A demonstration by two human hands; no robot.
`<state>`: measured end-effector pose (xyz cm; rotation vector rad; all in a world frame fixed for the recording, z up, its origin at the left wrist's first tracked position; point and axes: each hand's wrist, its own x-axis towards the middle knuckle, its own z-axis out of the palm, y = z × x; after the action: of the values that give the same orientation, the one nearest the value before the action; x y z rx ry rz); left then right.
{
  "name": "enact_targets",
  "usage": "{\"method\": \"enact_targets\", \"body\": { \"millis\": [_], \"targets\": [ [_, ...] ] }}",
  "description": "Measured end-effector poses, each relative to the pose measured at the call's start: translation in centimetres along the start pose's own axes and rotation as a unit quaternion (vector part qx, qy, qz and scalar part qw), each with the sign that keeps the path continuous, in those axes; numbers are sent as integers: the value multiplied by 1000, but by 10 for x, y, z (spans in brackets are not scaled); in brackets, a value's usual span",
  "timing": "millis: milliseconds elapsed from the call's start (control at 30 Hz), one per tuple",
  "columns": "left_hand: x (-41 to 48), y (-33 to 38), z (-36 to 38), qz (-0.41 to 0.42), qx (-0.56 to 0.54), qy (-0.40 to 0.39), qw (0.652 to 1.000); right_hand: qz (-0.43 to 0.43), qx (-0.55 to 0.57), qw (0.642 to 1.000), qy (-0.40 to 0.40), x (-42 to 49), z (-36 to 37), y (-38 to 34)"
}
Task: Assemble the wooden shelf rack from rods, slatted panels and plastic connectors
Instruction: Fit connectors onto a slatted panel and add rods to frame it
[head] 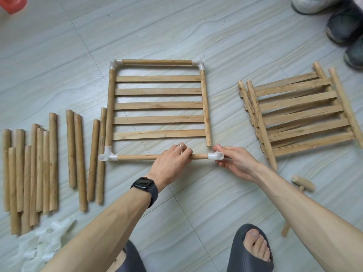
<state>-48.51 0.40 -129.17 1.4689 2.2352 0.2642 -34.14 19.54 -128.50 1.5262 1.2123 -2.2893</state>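
A slatted panel (159, 105) lies flat on the floor in the middle. White plastic connectors sit on three of its corners, far left (115, 64), far right (200, 64) and near left (106, 154). A front rod (137, 157) runs along the near side from the near-left connector. My left hand (172, 160) grips this rod near its right end. My right hand (233, 163) holds a fourth white connector (216, 156) on the rod's right tip. That connector sits just below the free end of the panel's right side rod (206, 108), apart from it.
Loose rods (53, 163) lie in rows at the left. More white connectors (47, 240) are piled at the lower left. Stacked slatted panels (300, 112) lie at the right, a small wooden mallet (301, 185) below them. My sandalled foot (253, 250) is near, someone's shoes (345, 26) top right.
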Motion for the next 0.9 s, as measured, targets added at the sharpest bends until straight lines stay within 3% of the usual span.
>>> {"method": "enact_targets", "body": {
  "millis": [267, 433, 567, 700, 767, 833, 900],
  "targets": [
    [3, 0, -5, 0, -6, 5, 1000, 72, 140, 987, -34, 5, -2, 7],
    [0, 3, 2, 27, 8, -12, 1000, 55, 46, 997, -29, 3, 11, 4],
    [6, 0, 3, 12, -11, -8, 1000, 53, 32, 998, -11, 2, 21, 0],
    [29, -15, -17, -49, -31, 85, 995, 63, -16, 998, -11, -3, 29, 4],
    [41, -25, -24, -92, 17, 52, 994, 72, 1, 997, -14, -5, 31, 3],
    [48, -31, -25, -86, 62, -7, 994, 62, 28, 998, -1, -4, 29, 4],
    [52, -32, -24, -76, 84, -17, 993, 44, 32, 998, 21, -2, 27, 6]
  ]
}}
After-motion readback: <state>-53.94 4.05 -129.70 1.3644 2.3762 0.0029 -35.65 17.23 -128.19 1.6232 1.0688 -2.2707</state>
